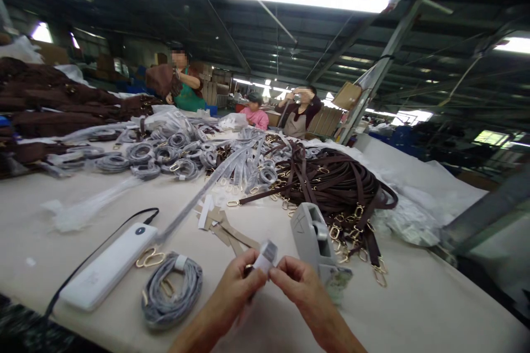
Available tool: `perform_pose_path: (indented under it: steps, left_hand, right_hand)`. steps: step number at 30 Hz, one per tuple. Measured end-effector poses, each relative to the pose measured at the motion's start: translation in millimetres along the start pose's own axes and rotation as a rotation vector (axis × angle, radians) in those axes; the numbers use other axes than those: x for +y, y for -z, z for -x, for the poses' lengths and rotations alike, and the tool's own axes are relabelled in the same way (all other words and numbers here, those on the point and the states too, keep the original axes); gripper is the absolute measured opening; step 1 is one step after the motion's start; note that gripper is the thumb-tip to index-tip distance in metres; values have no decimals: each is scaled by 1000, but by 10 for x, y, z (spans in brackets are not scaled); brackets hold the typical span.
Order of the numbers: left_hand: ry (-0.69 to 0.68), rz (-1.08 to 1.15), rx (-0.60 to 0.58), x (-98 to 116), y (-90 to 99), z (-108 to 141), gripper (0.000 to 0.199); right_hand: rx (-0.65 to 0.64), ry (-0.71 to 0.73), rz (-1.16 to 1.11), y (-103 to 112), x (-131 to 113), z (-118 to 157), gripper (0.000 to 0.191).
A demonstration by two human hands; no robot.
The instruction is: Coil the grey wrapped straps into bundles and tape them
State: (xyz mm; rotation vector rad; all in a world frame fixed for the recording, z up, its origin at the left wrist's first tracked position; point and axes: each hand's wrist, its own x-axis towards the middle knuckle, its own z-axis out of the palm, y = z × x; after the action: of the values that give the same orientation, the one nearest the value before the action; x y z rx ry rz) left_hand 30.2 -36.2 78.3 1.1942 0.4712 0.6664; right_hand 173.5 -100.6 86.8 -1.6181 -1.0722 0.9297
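Observation:
My left hand (238, 287) is closed around a small wrapped strap end (267, 256), grey at its tip with a white band around it. The thumb and fingers of my right hand (296, 281) pinch together at the right edge of that white band. Just beyond my right hand stands a grey tape dispenser (306, 231). A wrapped, coiled strap (171, 292) lies to the left of my left hand, a white band at its top. Beige and white strips (223, 229) lie on the table beyond my hands.
A white power bank (110, 267) with a black cable lies at the left. Dark brown straps with gold rings (331, 179) are heaped at the right back. Wrapped coils (182, 149) cover the table's (409, 309) far side. Three people are beyond it, with brown goods (62, 99) far left.

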Motion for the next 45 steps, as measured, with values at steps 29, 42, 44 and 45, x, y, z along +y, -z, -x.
perform_pose_path:
  steps: [29, 42, 44, 45]
  left_hand:
    - [-301, -909, 125, -241, -93, 44, 9]
    - [-249, -731, 214, -305, -120, 30, 42]
    - [-265, -756, 197, -351, -125, 30, 46]
    - [-278, -761, 199, -381, -132, 30, 48]
  right_hand:
    - [-9, -91, -536, -100, 318, 51, 23]
    - [-117, -119, -871, -150, 550, 52, 46]
    - [-145, -135, -828, -120, 503, 70, 46]
    - [-159, -146, -815, -110, 481, 80, 45]
